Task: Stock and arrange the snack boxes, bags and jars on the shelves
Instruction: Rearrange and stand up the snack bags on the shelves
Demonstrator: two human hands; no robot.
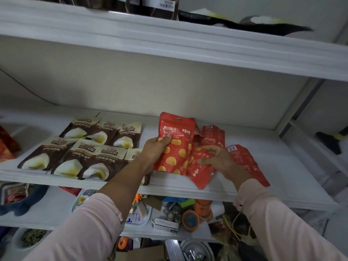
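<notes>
On the white middle shelf [282,166] lie several red snack bags with yellow chestnut prints. My left hand [153,150] grips the upright red bag [177,144] at its left edge, thumb on the front. My right hand [220,158] lies on another red bag [199,172] beside it, fingers curled onto its face. One more red bag [248,162] lies flat to the right, and others [213,136] lean behind. Left of my hands, several brown-and-white bags [90,146] lie in two rows.
The upper shelf [169,40] carries dark bags [160,6] close overhead. Red packets [7,146] sit at the far left. Below, a lower shelf holds trays, orange jars [202,206] and small boxes [164,224]. The shelf's metal upright [295,106] stands at the right.
</notes>
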